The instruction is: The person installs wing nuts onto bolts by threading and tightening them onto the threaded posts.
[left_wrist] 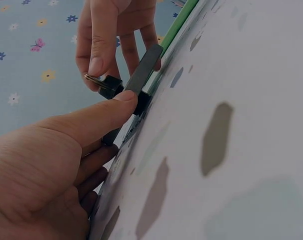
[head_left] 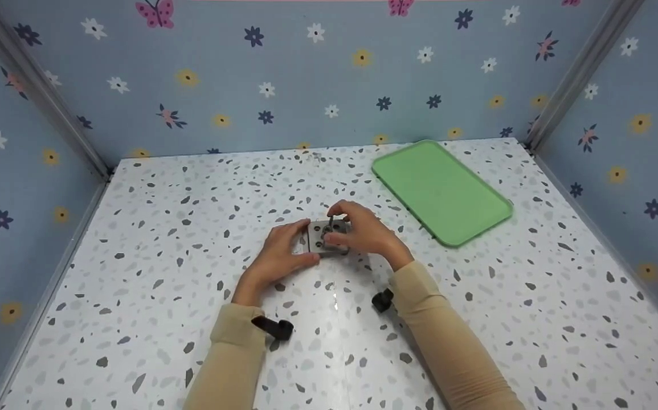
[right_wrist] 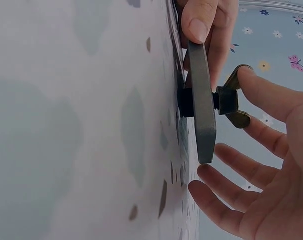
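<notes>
A left hand [head_left: 276,251] grips a holed metal plate [right_wrist: 202,100] at its left end, seemingly to steady it, while the right hand [head_left: 367,230] pinches a wing nut [right_wrist: 228,101].

Gry holed plate [right_wrist: 202,107] w/ wing nut [right_wrist: 229,100] @ ctr.
</notes>
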### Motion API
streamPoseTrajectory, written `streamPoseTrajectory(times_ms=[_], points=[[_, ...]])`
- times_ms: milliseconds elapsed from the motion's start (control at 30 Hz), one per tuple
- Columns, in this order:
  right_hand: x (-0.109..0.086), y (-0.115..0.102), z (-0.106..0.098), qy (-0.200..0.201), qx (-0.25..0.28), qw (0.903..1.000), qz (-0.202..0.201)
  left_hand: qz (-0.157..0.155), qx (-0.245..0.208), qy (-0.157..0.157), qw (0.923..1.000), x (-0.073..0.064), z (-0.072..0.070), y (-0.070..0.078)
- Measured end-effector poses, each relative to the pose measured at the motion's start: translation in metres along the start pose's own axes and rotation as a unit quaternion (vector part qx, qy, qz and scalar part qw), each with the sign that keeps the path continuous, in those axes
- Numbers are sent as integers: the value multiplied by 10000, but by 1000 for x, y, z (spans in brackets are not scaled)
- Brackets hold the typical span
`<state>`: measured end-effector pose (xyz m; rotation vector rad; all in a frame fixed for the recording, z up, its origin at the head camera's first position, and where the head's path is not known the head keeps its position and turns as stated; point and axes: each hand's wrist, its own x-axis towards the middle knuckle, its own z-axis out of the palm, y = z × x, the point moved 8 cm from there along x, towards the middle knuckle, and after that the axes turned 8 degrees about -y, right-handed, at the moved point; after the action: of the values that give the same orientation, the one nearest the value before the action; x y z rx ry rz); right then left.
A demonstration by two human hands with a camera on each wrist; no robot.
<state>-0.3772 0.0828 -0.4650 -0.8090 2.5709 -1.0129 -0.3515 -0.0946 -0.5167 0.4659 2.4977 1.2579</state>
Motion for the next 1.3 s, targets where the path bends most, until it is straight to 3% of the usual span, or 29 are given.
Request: streamPoseTrajectory(times_ms=[533,867,1300], points=[[0,1,2,282,88,9992,254,-71,-105,-10,9999,-1,1,-2],[-1,3,2,514,230,9963,646,-86,-171,19,9998,-3,0,-2],[-4,3,2,658,278,9943,788,19,27,-3,10000,0,0,0]])
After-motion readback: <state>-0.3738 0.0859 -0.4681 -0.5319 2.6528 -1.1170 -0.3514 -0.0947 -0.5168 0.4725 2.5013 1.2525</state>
